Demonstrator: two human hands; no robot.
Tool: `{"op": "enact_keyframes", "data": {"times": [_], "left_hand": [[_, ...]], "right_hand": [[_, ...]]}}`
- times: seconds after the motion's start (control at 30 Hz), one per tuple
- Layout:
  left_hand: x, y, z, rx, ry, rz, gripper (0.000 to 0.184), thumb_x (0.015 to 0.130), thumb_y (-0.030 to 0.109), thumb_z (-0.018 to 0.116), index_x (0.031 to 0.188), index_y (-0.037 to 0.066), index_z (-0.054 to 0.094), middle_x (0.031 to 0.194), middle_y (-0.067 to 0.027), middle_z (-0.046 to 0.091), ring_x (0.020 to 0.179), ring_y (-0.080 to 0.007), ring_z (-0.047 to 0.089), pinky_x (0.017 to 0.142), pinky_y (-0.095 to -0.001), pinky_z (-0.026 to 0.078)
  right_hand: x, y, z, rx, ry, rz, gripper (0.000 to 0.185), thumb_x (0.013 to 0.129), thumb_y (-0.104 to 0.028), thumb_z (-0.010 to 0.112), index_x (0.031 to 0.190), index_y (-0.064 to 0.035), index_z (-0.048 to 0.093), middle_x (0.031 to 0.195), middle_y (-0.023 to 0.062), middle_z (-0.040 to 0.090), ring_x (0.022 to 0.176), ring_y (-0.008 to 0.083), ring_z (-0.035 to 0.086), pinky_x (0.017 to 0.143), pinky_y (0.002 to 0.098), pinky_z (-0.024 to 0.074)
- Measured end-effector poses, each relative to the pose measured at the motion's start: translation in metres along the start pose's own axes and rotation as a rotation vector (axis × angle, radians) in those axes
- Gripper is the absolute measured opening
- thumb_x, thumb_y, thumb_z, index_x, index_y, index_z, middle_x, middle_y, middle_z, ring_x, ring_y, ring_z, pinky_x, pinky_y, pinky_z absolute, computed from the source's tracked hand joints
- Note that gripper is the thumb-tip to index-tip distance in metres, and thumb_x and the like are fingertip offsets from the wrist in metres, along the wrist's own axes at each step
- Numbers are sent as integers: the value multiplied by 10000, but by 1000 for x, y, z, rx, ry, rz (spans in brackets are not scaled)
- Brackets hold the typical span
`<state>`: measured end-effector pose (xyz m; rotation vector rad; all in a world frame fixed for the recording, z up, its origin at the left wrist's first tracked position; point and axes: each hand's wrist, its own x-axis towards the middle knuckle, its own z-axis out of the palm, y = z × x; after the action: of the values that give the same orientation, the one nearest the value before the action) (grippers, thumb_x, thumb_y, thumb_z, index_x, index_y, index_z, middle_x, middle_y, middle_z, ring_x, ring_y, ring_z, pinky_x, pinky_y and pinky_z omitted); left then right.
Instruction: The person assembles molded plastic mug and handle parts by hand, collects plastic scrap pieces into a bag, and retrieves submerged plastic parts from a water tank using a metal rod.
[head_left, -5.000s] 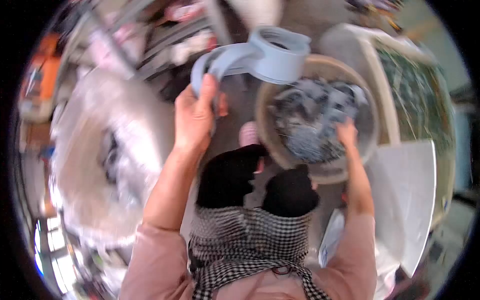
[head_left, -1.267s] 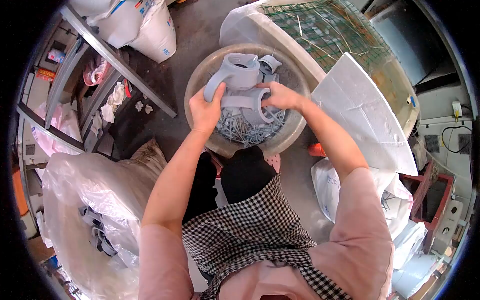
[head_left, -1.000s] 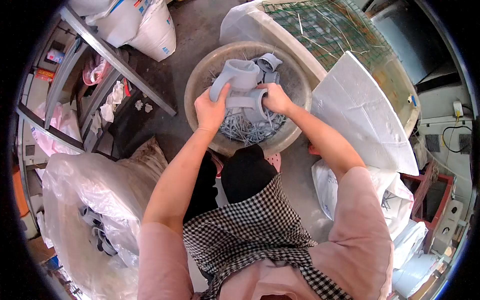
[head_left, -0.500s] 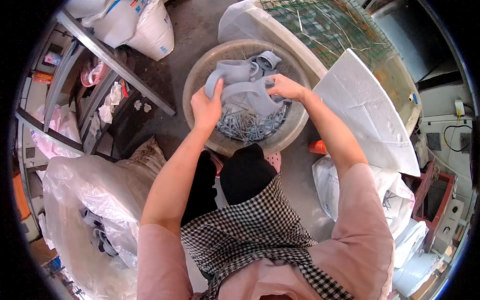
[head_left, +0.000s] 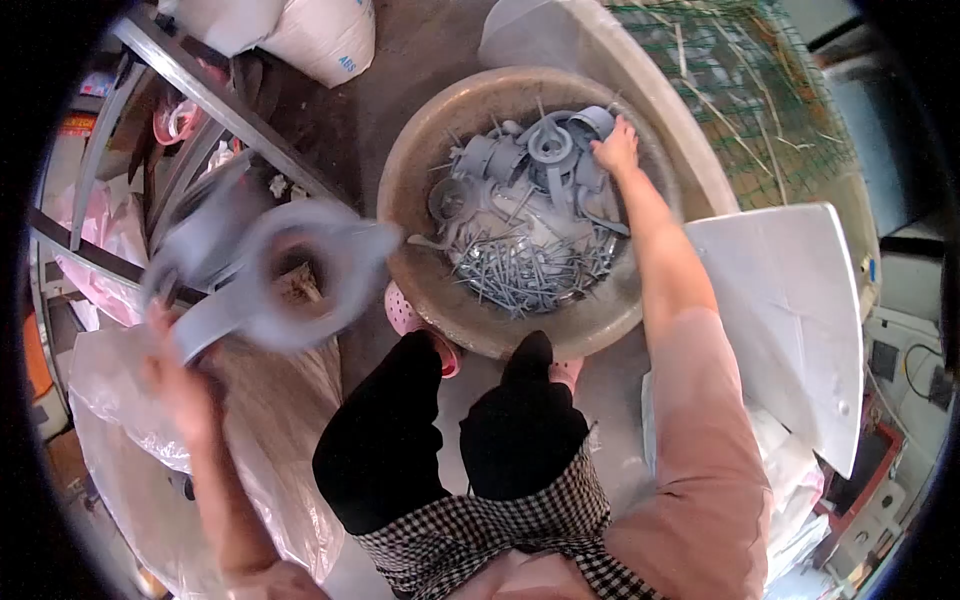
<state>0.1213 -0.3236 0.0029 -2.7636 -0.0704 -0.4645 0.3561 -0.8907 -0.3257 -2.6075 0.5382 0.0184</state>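
Left hand (head_left: 185, 390) has swung away from the basin (head_left: 412, 285), clamped on the handle end of a grey plastic jug body (head_left: 355, 265). Motion blur there, exact finger placement unclear. Second grey jug body (head_left: 205, 235) just behind it; looks like both go together in that hand. Both are now outside the basin, above the crumpled clear plastic bag (head_left: 275, 425). So that pair is split off from the basin lot.

Right hand (head_left: 620, 152) has let go of its jug body and is at the basin's far right, fingertips on a grey round part (head_left: 588, 122). Can't tell if it's gripped or just touched. Thin grey sprue sticks (head_left: 530, 280) piled near side.

Text: blue "ABS" on white sack (head_left: 322, 40). Red label (head_left: 80, 124) on left rack: not reliably readable.
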Motion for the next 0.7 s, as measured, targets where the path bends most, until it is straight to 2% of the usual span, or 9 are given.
{"op": "enact_keyframes", "data": {"times": [0.03, 0.13, 0.17, 0.2, 0.43, 0.57, 0.63, 0.67, 0.7], "left_hand": [[-10, -30, -21, -196, -30, -246, 504, 842, 28, 499, 1340, 66, 430, 1202, -161, 567, 1074, -266, 548, 934, -358, 421], [-41, -120, -77, -593, 168, -802, 248, 912, 192, 520, 1116, 55, 557, 882, -66, 571, 778, -199, 558, 819, -280, 457], [-33, -96, -103, -1139, 569, -1089, 212, 930, 229, 509, 1054, 70, 576, 784, -41, 539, 697, -171, 527, 768, -273, 460], [-62, -147, -121, -1306, 394, -963, 191, 936, 245, 506, 999, 78, 575, 729, -33, 499, 667, -161, 489, 715, -276, 441], [-161, -235, -148, -1189, 678, -1154, 342, 959, 320, 491, 783, 30, 526, 651, -74, 536, 563, -175, 482, 541, -296, 419], [-178, -269, -109, -362, 390, -1605, 724, 804, 717, 465, 772, 9, 613, 701, -105, 592, 640, -241, 576, 575, -364, 472], [-166, -301, -81, 238, -26, -1549, 724, 890, 587, 413, 1271, -23, 496, 1193, -228, 562, 1058, -351, 559, 896, -429, 443], [-155, -299, -63, 212, -11, -1544, 724, 890, 587, 413, 1271, -23, 496, 1193, -228, 562, 1058, -351, 559, 896, -429, 443], [-144, -291, -41, 134, 187, -1038, 705, 858, 580, 494, 1181, -44, 548, 1098, -254, 584, 969, -351, 589, 826, -451, 470]], "right_hand": [[8, -8, 2, -15, -38, 26, 896, 734, -318, 739, 1395, -11, 218, 1423, 200, 284, 1323, 376, 262, 1055, 467, 317], [0, -29, -2, -229, -30, 80, 780, 716, -315, 734, 1329, -23, 350, 1345, 164, 386, 1260, 344, 364, 1013, 478, 356], [-2, -29, -6, -286, -67, 74, 748, 693, -316, 739, 1300, -31, 407, 1324, 157, 414, 1240, 338, 393, 994, 480, 375], [-8, -29, -8, -287, -70, 62, 748, 693, -316, 739, 1300, -31, 407, 1324, 157, 414, 1240, 338, 393, 994, 480, 375], [-81, 4, -64, 49, -100, 132, 742, 606, -387, 758, 1208, -24, 519, 1177, 197, 560, 1110, 315, 543, 931, 409, 442], [-124, 16, -98, 188, 89, -195, 675, 591, -296, 797, 1151, -23, 536, 1133, 177, 568, 1066, 340, 544, 920, 399, 441], [-156, -14, -140, 145, 103, -350, 585, 565, -233, 808, 1056, -43, 554, 1048, 144, 561, 1024, 344, 529, 885, 408, 438], [-163, -19, -143, 149, 265, -565, 543, 528, -181, 816, 993, -72, 558, 986, 117, 540, 1002, 330, 513, 836, 421, 432], [-174, -34, -156, 114, 299, -629, 572, 502, -157, 808, 1016, -91, 565, 1004, 104, 542, 1014, 301, 505, 825, 408, 416]]}}
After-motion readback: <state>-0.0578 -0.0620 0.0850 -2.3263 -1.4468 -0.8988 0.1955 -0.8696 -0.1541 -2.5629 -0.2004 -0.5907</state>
